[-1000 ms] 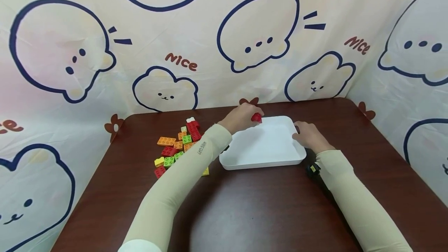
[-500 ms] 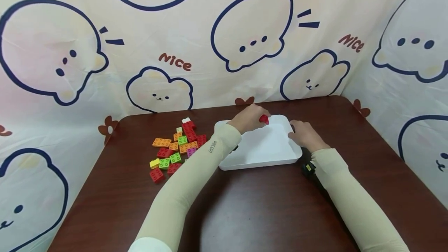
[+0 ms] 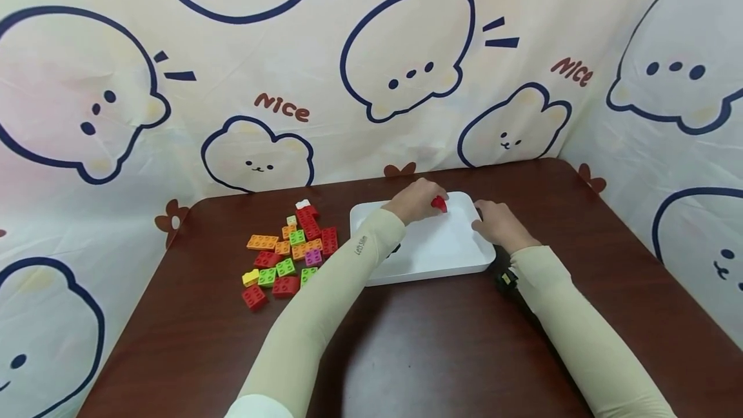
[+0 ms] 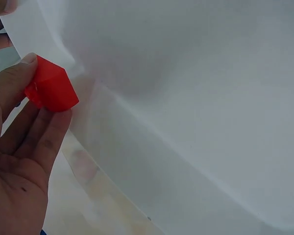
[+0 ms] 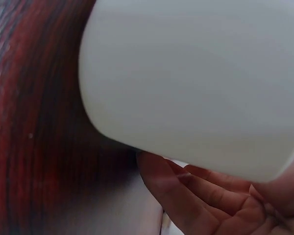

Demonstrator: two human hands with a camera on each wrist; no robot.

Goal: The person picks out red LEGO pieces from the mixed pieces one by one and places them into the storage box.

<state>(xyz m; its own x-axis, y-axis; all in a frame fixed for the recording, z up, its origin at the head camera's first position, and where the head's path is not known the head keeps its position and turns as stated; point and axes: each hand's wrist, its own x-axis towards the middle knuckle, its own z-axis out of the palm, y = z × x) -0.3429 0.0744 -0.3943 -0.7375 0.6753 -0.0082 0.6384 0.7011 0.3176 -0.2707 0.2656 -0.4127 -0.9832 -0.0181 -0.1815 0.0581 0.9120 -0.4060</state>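
Observation:
In the head view, my left hand point(image 3: 413, 202) reaches across the white tray point(image 3: 438, 245) near its far edge. It pinches a red toy building brick point(image 3: 439, 204) between thumb and fingertips. The left wrist view shows the brick point(image 4: 58, 89) tilted, close beside a corner of the tray point(image 4: 220, 98), its studs turned toward the palm. At the tray's right side, my right hand point(image 3: 502, 224) grips the edge. In the right wrist view its fingers point(image 5: 169, 183) lie along the tray's underside, and part of the thumb is hidden by the tray.
Left of the tray, several red, orange, green, yellow and purple bricks point(image 3: 284, 268) lie together on the dark wooden table point(image 3: 418, 353). The left sleeve point(image 3: 325, 302) passes over the near part of that group. A printed cloth point(image 3: 360, 147) stands behind the table.
The left hand has carried the red brick further right over the tray and slightly lower. The right hand stays at the tray's edge. The head view has turned a little right.

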